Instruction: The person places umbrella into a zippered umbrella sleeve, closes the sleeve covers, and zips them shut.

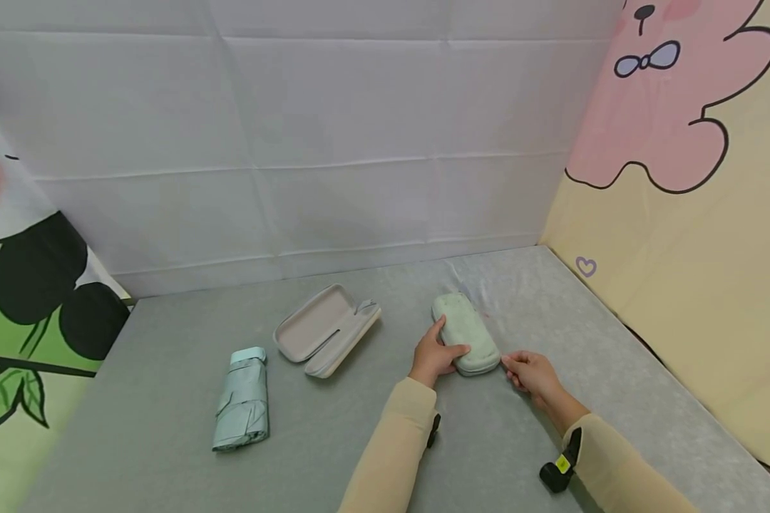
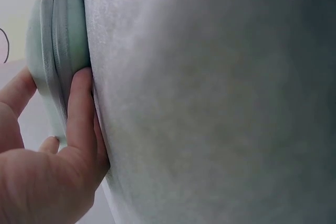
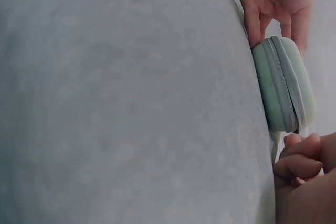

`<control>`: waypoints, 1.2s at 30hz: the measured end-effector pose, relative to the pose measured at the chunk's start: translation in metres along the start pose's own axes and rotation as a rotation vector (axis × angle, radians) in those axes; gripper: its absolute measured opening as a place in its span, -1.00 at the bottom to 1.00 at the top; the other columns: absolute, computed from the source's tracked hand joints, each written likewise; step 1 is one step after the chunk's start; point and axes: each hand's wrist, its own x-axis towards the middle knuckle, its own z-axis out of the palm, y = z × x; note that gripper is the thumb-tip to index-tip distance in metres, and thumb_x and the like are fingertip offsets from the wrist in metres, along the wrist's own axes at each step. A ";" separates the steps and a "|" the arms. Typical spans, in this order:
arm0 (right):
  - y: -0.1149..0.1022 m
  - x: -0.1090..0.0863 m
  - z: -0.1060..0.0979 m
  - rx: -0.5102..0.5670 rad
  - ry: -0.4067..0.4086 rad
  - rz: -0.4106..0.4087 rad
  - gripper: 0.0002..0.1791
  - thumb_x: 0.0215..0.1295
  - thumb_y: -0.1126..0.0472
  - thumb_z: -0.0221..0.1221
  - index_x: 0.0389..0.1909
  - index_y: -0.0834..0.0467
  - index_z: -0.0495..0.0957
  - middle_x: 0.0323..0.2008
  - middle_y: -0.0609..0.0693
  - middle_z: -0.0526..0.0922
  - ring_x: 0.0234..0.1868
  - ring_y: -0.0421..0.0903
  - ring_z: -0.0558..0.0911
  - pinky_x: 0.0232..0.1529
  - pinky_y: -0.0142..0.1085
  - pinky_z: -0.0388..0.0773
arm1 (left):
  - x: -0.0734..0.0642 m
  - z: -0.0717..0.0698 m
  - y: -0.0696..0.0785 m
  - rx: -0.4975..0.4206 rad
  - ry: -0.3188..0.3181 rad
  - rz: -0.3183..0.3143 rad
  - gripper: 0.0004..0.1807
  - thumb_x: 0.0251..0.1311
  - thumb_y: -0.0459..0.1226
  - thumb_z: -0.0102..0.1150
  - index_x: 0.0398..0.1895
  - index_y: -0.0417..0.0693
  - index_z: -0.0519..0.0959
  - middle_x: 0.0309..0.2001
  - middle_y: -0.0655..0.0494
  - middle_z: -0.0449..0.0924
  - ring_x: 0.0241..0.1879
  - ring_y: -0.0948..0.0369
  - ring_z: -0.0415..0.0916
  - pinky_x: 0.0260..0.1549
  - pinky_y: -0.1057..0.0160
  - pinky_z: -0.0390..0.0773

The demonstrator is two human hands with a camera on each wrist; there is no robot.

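A pale green zippered case lies on the grey-covered table, long and rounded like a glasses case. My left hand grips its left side, thumb on top and fingers along the lower side, as the left wrist view also shows. At the near right corner, my right hand has its fingertips pinched together at the end of the zipper. In the right wrist view those fingers are curled right by the grey zipper band; the zipper pull itself is hidden by them. The case's lid and base sit together, with a narrow gap along the seam.
An open light grey case lies left of the hands. Farther left is a flat, folded teal fabric bundle with a band around it. White cloth hangs behind the table, and a yellow printed cloth stands along its right edge.
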 end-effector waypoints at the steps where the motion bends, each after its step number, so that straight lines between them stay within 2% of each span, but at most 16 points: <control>1: 0.000 0.000 0.000 -0.007 0.005 -0.006 -0.82 0.36 0.26 0.06 -0.31 0.34 0.50 -0.65 -0.09 0.47 -0.67 -0.27 0.37 -0.65 -0.45 0.31 | 0.000 0.000 0.000 0.004 0.000 0.001 -0.11 -0.04 -0.24 0.43 0.39 0.20 0.21 -0.24 0.04 0.39 -0.39 0.14 0.51 -0.42 0.17 0.60; 6: -0.002 -0.003 0.003 -0.063 0.028 -0.042 -0.80 0.36 0.28 0.06 -0.30 0.38 0.50 -0.65 -0.08 0.46 -0.67 -0.26 0.36 -0.66 -0.45 0.30 | 0.000 -0.001 0.000 0.002 -0.009 -0.004 -0.11 -0.03 -0.22 0.42 0.40 0.22 0.20 -0.16 0.02 0.41 -0.38 0.14 0.52 -0.41 0.18 0.60; 11: -0.005 -0.003 0.006 -0.083 0.022 -0.065 -0.78 0.37 0.28 0.05 -0.27 0.40 0.51 -0.65 -0.08 0.46 -0.66 -0.25 0.38 -0.64 -0.43 0.31 | 0.000 -0.003 -0.001 -0.004 -0.016 0.008 -0.09 -0.05 -0.22 0.43 0.41 0.20 0.17 0.05 -0.09 0.40 -0.33 0.12 0.56 -0.40 0.17 0.60; 13: -0.005 -0.003 0.006 -0.081 0.014 -0.065 -0.78 0.37 0.27 0.04 -0.26 0.40 0.50 -0.65 -0.08 0.46 -0.65 -0.25 0.38 -0.63 -0.42 0.31 | 0.001 -0.003 -0.002 0.001 -0.029 0.013 -0.03 -0.09 -0.21 0.46 0.42 0.20 0.14 0.17 -0.16 0.33 -0.30 0.10 0.56 -0.40 0.18 0.60; 17: -0.005 -0.001 0.004 -0.085 0.006 -0.062 -0.78 0.39 0.25 0.02 -0.27 0.38 0.50 -0.65 -0.09 0.45 -0.65 -0.24 0.37 -0.61 -0.41 0.30 | 0.001 0.000 -0.001 0.036 -0.067 0.012 0.15 -0.24 -0.22 0.55 0.46 0.20 0.03 0.34 -0.28 0.04 -0.25 0.07 0.54 -0.42 0.21 0.60; 19: -0.004 0.000 0.002 -0.089 0.000 -0.056 -0.77 0.40 0.25 0.02 -0.27 0.37 0.50 -0.65 -0.09 0.45 -0.65 -0.24 0.37 -0.60 -0.40 0.30 | -0.001 0.001 0.000 0.062 -0.080 0.002 0.21 -0.28 -0.22 0.57 0.47 0.22 -0.01 0.36 -0.31 -0.06 -0.22 0.05 0.52 -0.43 0.23 0.60; 22: -0.004 -0.001 0.002 -0.083 -0.006 -0.046 -0.77 0.40 0.25 0.01 -0.26 0.37 0.50 -0.65 -0.08 0.46 -0.64 -0.24 0.37 -0.60 -0.39 0.31 | -0.002 0.002 0.000 0.101 -0.082 0.010 0.23 -0.31 -0.22 0.58 0.47 0.22 -0.01 0.35 -0.32 -0.06 -0.19 0.04 0.48 -0.45 0.26 0.59; 26: -0.004 -0.002 0.002 -0.074 -0.010 -0.040 -0.78 0.40 0.25 0.02 -0.27 0.37 0.50 -0.65 -0.08 0.46 -0.65 -0.24 0.37 -0.62 -0.40 0.30 | -0.004 0.002 -0.001 0.131 -0.102 0.051 0.13 -0.27 -0.23 0.57 0.44 0.18 0.10 0.33 -0.33 -0.04 -0.28 0.07 0.49 -0.48 0.27 0.59; 30: -0.005 -0.003 0.002 -0.065 -0.007 -0.036 -0.78 0.40 0.25 0.02 -0.28 0.36 0.50 -0.66 -0.09 0.45 -0.66 -0.25 0.37 -0.63 -0.41 0.29 | -0.004 0.002 -0.001 0.109 -0.119 0.065 0.03 -0.23 -0.23 0.55 0.40 0.16 0.20 0.31 -0.35 -0.04 -0.48 0.14 0.53 -0.48 0.27 0.58; 36: -0.005 -0.003 0.004 -0.078 0.008 -0.048 -0.79 0.40 0.26 0.01 -0.26 0.37 0.48 -0.65 -0.07 0.46 -0.66 -0.25 0.37 -0.64 -0.42 0.29 | -0.004 0.003 0.000 0.070 -0.095 0.064 0.03 -0.26 -0.27 0.55 0.39 0.16 0.23 0.32 -0.34 -0.03 -0.49 0.16 0.54 -0.50 0.26 0.59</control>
